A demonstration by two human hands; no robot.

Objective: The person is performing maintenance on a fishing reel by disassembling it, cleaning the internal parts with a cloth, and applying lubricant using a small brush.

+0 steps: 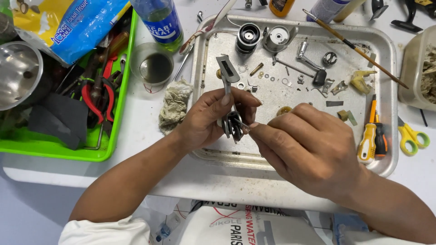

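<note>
My left hand [206, 120] grips a grey metal reel body [229, 97] over the metal tray [386, 50]; its foot sticks up above my thumb and its gear end points down. My right hand [304, 147] pinches a thin metal pin [243, 124] whose tip touches the gear end of the reel body. Loose reel parts lie on the tray beyond my hands: a black spool [248, 37], a silver rotor [278, 38], a crank handle [309, 61], and several small screws and washers.
A green tray [116, 120] at the left holds red pliers [97, 102], a metal bowl and a tissue pack. A dirty rag [174, 104], a glass cup [155, 68] and a blue bottle [159, 20] stand between the trays. Screwdrivers [371, 136] and yellow scissors [412, 136] lie at the right.
</note>
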